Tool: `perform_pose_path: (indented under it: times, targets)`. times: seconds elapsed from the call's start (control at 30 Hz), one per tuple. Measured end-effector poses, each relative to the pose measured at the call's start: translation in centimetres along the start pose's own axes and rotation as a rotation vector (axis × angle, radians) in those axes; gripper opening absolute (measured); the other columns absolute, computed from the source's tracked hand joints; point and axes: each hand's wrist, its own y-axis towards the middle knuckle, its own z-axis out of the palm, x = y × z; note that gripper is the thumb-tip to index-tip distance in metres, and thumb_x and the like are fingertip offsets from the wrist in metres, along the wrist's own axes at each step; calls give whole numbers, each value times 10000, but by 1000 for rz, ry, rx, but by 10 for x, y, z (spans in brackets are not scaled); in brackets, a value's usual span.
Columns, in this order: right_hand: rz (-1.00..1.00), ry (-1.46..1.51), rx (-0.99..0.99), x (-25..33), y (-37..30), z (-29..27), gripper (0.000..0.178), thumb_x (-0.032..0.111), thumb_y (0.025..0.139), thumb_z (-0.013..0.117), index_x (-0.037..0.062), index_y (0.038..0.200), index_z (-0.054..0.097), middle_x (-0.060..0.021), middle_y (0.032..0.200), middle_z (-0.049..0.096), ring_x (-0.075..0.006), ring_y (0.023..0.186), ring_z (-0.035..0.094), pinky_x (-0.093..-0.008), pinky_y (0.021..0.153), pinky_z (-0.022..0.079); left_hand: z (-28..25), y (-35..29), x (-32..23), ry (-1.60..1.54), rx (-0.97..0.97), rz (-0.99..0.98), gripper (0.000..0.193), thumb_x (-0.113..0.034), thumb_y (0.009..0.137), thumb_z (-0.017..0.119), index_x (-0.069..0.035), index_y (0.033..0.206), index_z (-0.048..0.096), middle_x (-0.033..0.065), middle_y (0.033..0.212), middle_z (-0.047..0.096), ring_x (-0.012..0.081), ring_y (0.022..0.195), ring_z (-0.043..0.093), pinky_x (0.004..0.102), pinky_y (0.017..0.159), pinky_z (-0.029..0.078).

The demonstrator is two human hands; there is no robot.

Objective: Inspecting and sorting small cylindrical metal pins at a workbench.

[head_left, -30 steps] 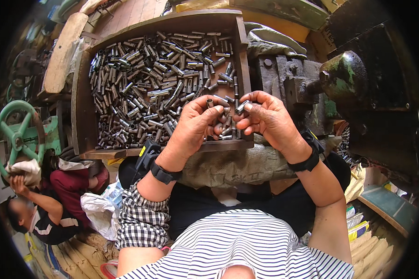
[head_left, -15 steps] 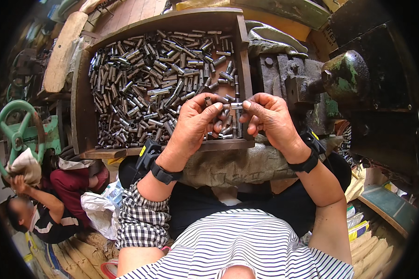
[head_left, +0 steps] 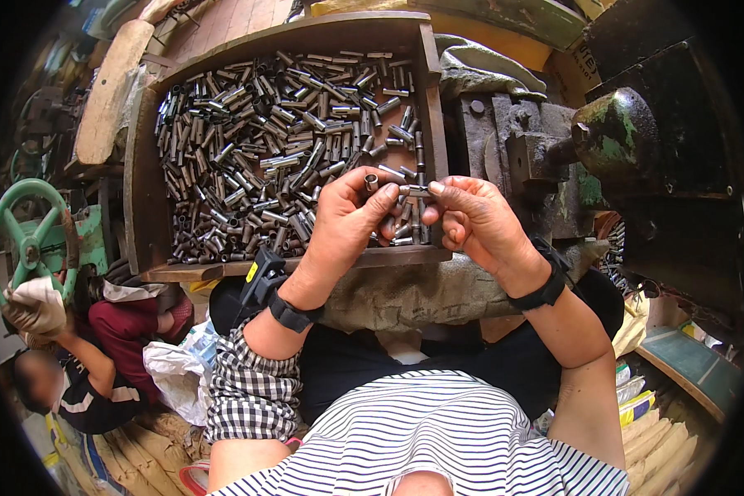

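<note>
My left hand [head_left: 344,213] and my right hand [head_left: 486,223] meet over the front right part of a wooden tray. Thumb and fingers of both are pinched on a short shiny metal tube [head_left: 417,191], lying crosswise between the fingertips. Whether it is one piece or two pushed end to end, I cannot tell. Another short tube [head_left: 371,181] sticks up from the curled fingers of my left hand, its round open end facing up. Many loose metal tubes [head_left: 264,157] lie heaped in the tray [head_left: 136,186] beneath and beyond my hands.
A dark, oily machine with a rounded green-patched part [head_left: 616,136] stands close on the right. Grey sacking [head_left: 422,293] hangs below the tray's front edge. At the left, a co-worker's gloved hand [head_left: 37,310] is at a green handwheel [head_left: 29,240].
Both hands stay almost in place. My right fingers have shifted slightly, and the metal between the fingertips now looks like one continuous line. The co-worker's hand has moved up against the handwheel.
</note>
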Motion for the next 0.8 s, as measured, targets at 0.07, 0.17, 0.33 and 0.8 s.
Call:
perform_pose_path:
  times: [0.07,0.17,0.33,0.8]
  targets:
    - [-18,-24,-2,1,-1,1,126,149,889,591,31,845,577,-100,715,656,-59,442,552,-172,402,440,1,-1,-1,99,-16,44,171,-133,890,591,-6,1004,578,46,744,617,68,522,554,180,430,450]
    - [-30,-70,4,2,-1,2,131,148,881,604,27,838,578,-90,697,649,-50,422,523,-166,386,411,1,-2,-1,28,30,6,185,-137,897,587,2,1018,583,32,739,618,54,530,550,183,450,452]
    - [-117,-301,-15,-1,0,7,148,153,868,627,17,831,583,-68,658,630,-37,390,472,-158,357,360,6,-5,5,1176,-27,769,404,42,764,633,10,1155,534,153,851,619,255,621,607,307,534,505]
    - [-187,-793,-32,3,13,28,180,155,820,639,-3,883,583,-59,650,604,-107,424,528,-228,378,408,-18,-8,-20,173,-48,21,285,-49,881,534,11,1159,511,140,901,618,202,670,648,257,517,520]
